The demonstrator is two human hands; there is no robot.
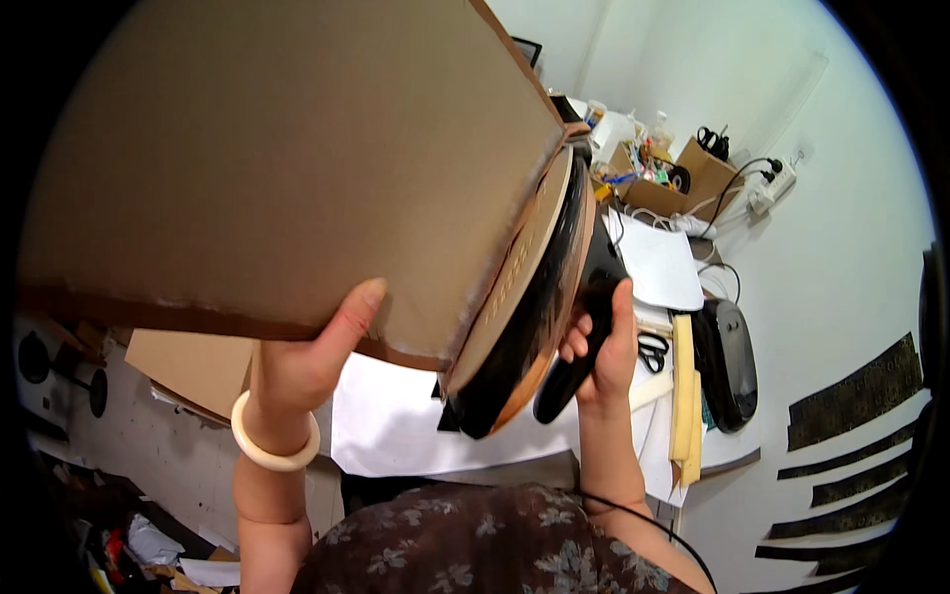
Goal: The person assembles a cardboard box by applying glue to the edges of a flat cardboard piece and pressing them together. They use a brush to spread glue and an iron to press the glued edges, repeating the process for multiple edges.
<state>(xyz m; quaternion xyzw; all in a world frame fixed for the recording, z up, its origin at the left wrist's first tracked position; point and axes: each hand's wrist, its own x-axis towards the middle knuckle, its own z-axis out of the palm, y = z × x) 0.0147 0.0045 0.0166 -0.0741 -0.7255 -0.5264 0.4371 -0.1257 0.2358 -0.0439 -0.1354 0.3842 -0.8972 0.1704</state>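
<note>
A large flat panel (pixel 297 168), grey-beige with a darker brown border along its edges, is held up at the left. My left hand (pixel 317 361) grips its lower edge, thumb on the near face and fingers hidden behind. With my right hand (pixel 609 346) I hold a black and copper-coloured steam iron (pixel 529 317), fingers wrapped round its black handle. The iron is tilted on its side, its pale soleplate with a row of holes facing the panel. That soleplate lies along the panel's right edge and seems to touch it.
Below is a table with white paper (pixel 406 421). To the right lie black scissors (pixel 651 351), yellow strips (pixel 683 396) and a black case (pixel 727 361). A cardboard box of supplies (pixel 708 178) and a power strip (pixel 772 188) are farther back. Dark strips (pixel 851 396) hang on the right wall.
</note>
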